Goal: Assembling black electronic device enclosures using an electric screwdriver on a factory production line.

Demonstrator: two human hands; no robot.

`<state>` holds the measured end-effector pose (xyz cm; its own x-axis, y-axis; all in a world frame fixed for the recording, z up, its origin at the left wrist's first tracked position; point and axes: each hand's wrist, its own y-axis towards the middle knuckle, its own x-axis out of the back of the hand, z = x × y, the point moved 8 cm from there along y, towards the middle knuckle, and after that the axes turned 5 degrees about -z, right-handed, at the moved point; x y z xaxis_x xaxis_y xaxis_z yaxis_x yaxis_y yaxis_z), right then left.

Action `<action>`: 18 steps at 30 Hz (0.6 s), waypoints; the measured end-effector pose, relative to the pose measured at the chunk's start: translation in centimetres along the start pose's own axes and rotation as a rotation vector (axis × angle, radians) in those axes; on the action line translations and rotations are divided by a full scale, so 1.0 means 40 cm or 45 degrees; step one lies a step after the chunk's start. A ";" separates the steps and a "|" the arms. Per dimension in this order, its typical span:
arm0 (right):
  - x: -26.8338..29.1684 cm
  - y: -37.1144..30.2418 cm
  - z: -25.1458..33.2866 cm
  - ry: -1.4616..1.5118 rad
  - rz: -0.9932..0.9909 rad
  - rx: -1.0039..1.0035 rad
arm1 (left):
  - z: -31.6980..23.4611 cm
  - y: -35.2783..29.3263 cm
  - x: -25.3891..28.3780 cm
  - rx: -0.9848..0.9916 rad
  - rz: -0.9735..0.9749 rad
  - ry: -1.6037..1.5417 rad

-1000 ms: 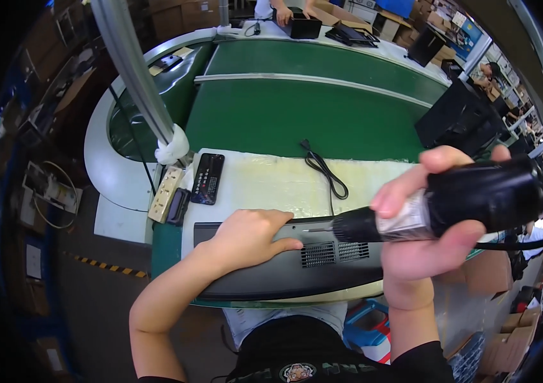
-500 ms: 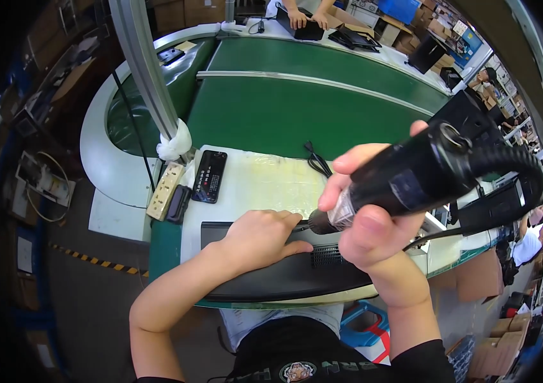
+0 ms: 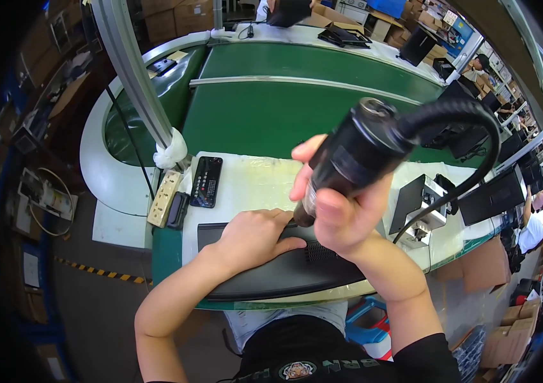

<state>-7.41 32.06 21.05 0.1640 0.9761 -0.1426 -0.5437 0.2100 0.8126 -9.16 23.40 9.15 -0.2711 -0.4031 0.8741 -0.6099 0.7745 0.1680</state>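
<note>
A black plastic cover panel (image 3: 271,279) with a vent grille lies on the bench in front of me. My left hand (image 3: 253,235) rests on its far part, fingers bent toward the far edge and thumb stretched along the surface. My right hand (image 3: 351,214) is wrapped round a thick black corded electric screwdriver (image 3: 353,156), tilted with its nose down at the panel, close by my left fingertips. The screwdriver's tip and the spot under it are mostly hidden by its nose and my fingers.
A phone-like black device (image 3: 207,182) and a cream power strip (image 3: 165,198) lie at the left, by a metal post (image 3: 134,76). A silver-and-black metal box (image 3: 417,207) stands right of my hand. Beyond runs a green conveyor belt (image 3: 271,115). The screwdriver's cable loops over the right side.
The screwdriver in my right hand has shifted left and stands more upright. My left hand stays on the panel. The view has shifted slightly, and the metal box at the right shows more fully.
</note>
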 end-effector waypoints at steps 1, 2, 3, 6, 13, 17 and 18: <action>0.003 0.001 -0.001 0.006 0.016 0.014 | -0.004 0.003 0.003 0.010 0.008 -0.007; 0.002 0.006 -0.007 -0.029 0.084 0.016 | 0.003 0.007 0.003 0.064 0.075 -0.012; 0.003 0.013 -0.004 0.005 0.058 0.028 | 0.007 0.003 -0.001 0.061 0.081 -0.005; 0.104 0.029 0.074 -0.007 -0.016 -0.012 | 0.036 -0.012 0.053 0.055 -0.079 0.025; 0.613 -0.054 0.344 -1.062 -0.753 0.386 | 0.422 -0.317 -0.055 0.835 -0.717 -1.395; 0.830 -0.181 0.242 -1.251 -0.804 0.256 | 0.459 -0.303 -0.210 0.426 -0.593 -2.640; 0.866 -0.200 0.230 -1.252 -0.801 0.272 | 0.417 -0.272 -0.185 0.367 -0.570 -2.674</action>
<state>10.18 63.66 14.79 0.9660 0.2230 -0.1310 -0.0084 0.5331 0.8460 -12.94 9.83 -6.74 -0.1941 -0.4437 -0.8749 -0.8589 0.5077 -0.0669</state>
